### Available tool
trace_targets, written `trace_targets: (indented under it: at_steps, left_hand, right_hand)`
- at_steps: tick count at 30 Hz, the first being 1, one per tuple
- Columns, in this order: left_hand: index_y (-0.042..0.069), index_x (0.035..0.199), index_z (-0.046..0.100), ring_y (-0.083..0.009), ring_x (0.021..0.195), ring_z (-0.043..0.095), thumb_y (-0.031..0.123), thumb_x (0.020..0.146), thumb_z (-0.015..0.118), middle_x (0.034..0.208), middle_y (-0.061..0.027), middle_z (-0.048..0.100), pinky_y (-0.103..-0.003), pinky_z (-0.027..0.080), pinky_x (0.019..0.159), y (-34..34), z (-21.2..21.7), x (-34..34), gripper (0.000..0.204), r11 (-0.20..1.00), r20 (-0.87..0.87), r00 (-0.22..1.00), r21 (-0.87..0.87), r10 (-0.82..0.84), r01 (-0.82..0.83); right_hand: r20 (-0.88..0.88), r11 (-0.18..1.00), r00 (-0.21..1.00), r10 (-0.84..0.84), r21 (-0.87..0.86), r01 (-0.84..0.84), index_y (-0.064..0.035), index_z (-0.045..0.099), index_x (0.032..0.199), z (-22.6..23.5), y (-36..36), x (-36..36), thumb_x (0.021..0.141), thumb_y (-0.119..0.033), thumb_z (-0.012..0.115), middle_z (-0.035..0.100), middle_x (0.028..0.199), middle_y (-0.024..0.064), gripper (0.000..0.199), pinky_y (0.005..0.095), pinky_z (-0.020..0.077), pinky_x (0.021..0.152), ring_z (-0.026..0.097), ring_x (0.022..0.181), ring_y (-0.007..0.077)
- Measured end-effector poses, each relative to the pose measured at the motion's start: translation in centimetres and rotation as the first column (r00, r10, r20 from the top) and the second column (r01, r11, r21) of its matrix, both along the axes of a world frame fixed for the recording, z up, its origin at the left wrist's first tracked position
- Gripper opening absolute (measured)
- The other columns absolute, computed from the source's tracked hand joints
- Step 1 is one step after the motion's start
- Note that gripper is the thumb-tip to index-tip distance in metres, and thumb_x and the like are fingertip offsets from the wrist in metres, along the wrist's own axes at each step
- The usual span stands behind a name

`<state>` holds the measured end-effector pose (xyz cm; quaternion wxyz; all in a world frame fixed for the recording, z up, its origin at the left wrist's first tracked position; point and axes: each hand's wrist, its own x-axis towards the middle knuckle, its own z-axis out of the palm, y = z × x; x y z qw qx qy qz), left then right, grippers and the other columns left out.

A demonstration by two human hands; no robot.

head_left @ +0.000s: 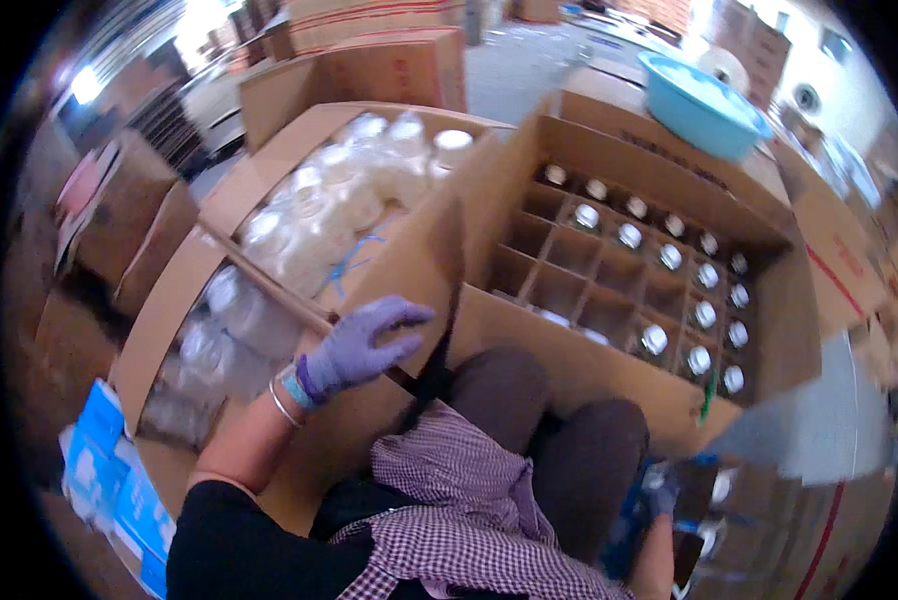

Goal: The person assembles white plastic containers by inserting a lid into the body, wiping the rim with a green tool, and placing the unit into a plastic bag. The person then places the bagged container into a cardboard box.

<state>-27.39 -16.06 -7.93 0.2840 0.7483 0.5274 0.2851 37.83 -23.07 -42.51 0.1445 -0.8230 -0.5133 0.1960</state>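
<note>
Your purple-gloved left hand [357,347], fingers loosely parted and empty, is beside an open brown cardboard carton [231,190] of clear bottles [314,200]. Your right hand [659,492] is low down, its grip too blurred to tell. Your knees [597,440] partly block a divided brown cardboard box [514,322] of silver-capped bottles [653,340]; a round light-blue basin [704,110] sits behind.

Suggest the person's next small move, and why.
Perhaps bring the right hand up to the divided carton: several compartments on its left side show no cap, while others hold capped bottles. Whether that hand holds anything is too blurred to tell.
</note>
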Motion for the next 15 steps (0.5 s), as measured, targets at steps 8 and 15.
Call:
trace_targets:
  at_steps: [8,15]
  left_hand:
    - [0.006,0.133,0.060,-0.0336,0.117,0.063,0.054,0.081,0.074,0.131,-0.0178,0.063,-0.043,0.051,0.100,7.1,-2.8,-22.5,0.072,0.702,-0.582,0.418,0.435,0.697,-0.564]
    - [0.002,0.147,0.040,-0.0384,0.125,0.059,0.057,0.070,0.084,0.137,-0.0212,0.058,-0.046,0.050,0.104,13.2,-8.7,-32.3,0.104,0.273,-0.831,-0.020,0.205,0.555,-0.940]
  right_hand:
    - [0.683,0.973,0.697,0.221,-0.207,-0.106,-0.0037,0.061,0.126,1.1,-0.5,5.0,0.087,-0.035,0.065,0.068,0.109,0.0218,0.051,0.0494,0.0534,0.084,0.066,0.091,0.0457]
    - [0.235,0.981,0.964,-0.126,-0.117,0.156,0.0000,0.054,0.135,0.5,-1.0,10.7,0.089,-0.045,0.066,0.062,0.121,0.0292,0.066,0.0506,0.0460,0.103,0.059,0.113,0.0473]
